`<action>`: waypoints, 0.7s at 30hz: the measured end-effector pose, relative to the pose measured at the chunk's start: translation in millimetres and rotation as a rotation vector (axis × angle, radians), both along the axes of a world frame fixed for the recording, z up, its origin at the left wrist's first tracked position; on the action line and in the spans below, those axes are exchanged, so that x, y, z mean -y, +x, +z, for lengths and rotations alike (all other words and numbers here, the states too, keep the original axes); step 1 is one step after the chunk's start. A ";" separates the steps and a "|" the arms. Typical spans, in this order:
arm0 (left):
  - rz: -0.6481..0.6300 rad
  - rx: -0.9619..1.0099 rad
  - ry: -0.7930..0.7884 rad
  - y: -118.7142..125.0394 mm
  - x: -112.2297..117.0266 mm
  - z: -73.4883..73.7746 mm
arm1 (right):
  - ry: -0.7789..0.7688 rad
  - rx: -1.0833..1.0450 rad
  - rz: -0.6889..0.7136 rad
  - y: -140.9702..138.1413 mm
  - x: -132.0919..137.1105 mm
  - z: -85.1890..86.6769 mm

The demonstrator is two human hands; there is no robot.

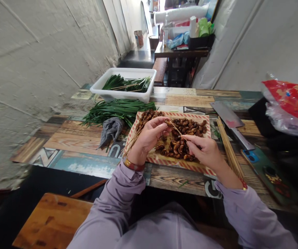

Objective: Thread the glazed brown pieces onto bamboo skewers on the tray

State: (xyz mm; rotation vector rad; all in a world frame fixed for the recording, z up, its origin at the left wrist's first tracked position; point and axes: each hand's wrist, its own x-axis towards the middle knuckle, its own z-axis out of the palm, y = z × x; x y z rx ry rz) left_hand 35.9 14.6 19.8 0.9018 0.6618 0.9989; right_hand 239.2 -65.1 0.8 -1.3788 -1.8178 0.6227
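Observation:
Over a paper-lined tray (156, 159) with a red-and-white striped rim, my two hands meet at one thin wooden skewer (176, 129). My left hand (154, 133) pinches a small brown piece of food (168, 121) at the skewer's far end. The near part of the skewer is gripped between the thumb and fingers of my right hand (202, 148). Dark, glossy, sauced pieces (187, 126) lie heaped on the tray below. Several loaded skewers (149, 116) rest along its left side, their sticks partly hidden by my left hand.
Bare skewers (229, 147) lie right of the tray, near a cleaver (229, 116) and a phone-like green slab (270, 173). Left are a grey cloth (110, 130) and green chives (120, 110). Behind stands a white tub (128, 95); a red plastic bag (291, 100) sits far right.

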 end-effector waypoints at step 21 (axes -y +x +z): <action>0.090 -0.063 0.076 1.3 -4.3 -5.9 | 0.001 0.022 -0.002 -0.1 -0.5 3.0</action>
